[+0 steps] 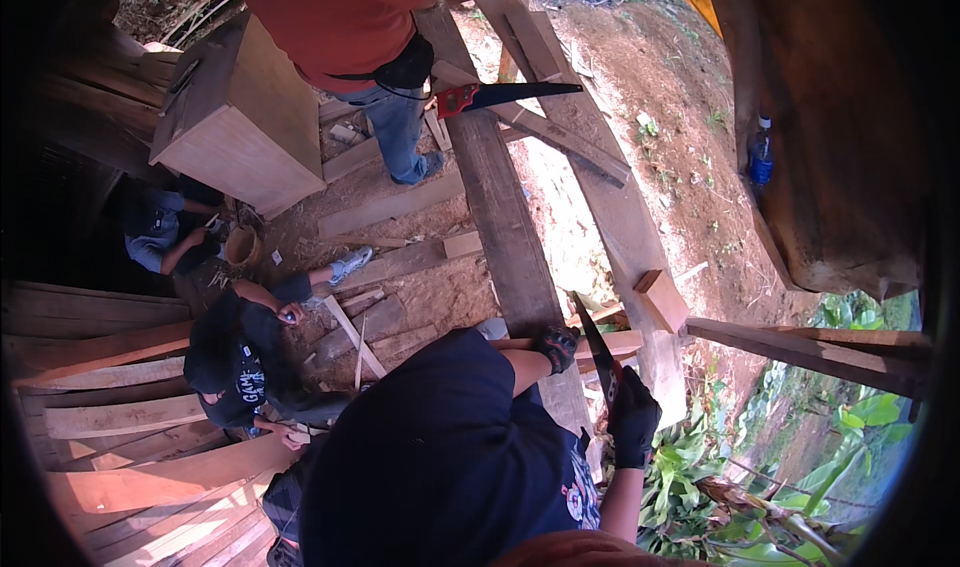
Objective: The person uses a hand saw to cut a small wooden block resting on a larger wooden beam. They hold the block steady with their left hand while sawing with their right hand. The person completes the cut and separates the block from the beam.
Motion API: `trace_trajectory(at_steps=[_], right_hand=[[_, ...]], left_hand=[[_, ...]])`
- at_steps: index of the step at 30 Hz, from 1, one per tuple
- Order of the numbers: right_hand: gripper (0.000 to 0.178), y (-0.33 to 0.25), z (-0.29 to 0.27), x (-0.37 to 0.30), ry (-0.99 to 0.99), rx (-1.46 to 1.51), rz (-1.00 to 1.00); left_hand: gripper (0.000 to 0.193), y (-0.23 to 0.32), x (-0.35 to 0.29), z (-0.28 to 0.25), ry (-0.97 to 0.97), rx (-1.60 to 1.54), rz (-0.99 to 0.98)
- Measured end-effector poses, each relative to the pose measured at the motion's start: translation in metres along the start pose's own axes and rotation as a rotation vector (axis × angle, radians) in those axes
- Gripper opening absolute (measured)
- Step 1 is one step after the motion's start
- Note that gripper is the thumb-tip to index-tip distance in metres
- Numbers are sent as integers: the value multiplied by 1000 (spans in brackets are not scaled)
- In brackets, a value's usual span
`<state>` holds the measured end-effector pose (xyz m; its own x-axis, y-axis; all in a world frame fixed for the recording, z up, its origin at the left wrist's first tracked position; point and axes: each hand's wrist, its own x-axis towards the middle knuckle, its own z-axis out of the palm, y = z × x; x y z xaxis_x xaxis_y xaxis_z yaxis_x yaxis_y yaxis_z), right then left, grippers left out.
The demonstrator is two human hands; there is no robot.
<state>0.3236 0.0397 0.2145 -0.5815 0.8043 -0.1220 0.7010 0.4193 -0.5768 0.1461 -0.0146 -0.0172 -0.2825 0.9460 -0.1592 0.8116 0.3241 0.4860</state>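
Note:
My right hand [634, 419], in a black glove, is closed on the handle of a handsaw [597, 345]. Its dark blade points away from me, over a short reddish piece of wood [622, 344]. My left hand [557, 348], in a dark fingerless-looking glove, presses down with curled fingers on that piece, left of the blade. Beneath both runs a long dark plank [512, 222]. A wooden block [661, 300] stands just beyond the saw, on a wider board [632, 229]. Whether the teeth touch the wood is too small to tell.
A second handsaw [510, 95] with a red handle lies at the far planks, beside a standing person [335, 17] in a red shirt. Two people sit at left, near a bucket [241, 246]. A wooden cabinet [235, 157] stands behind. Offcuts litter the ground; a blue bottle [762, 157] is at right.

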Motion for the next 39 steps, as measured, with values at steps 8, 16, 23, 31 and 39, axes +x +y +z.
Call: trace_trajectory(at_steps=[8,16,23,31,39], right_hand=[[43,14,31,-14,-97,34,-103],[39,12,32,-14,-48,96,-69],[40,18,27,-24,113,-216,-363],[43,69,45,-44,169,-133,-261],[36,82,73,-39,173,-15,-382]], left_hand=[[28,-27,16,84,-95,58,52],[6,-51,7,102,29,-228,333],[13,-17,-10,68,166,90,206],[36,-1,-5,38,-9,48,142],[36,-59,-21,45,102,-44,212]])
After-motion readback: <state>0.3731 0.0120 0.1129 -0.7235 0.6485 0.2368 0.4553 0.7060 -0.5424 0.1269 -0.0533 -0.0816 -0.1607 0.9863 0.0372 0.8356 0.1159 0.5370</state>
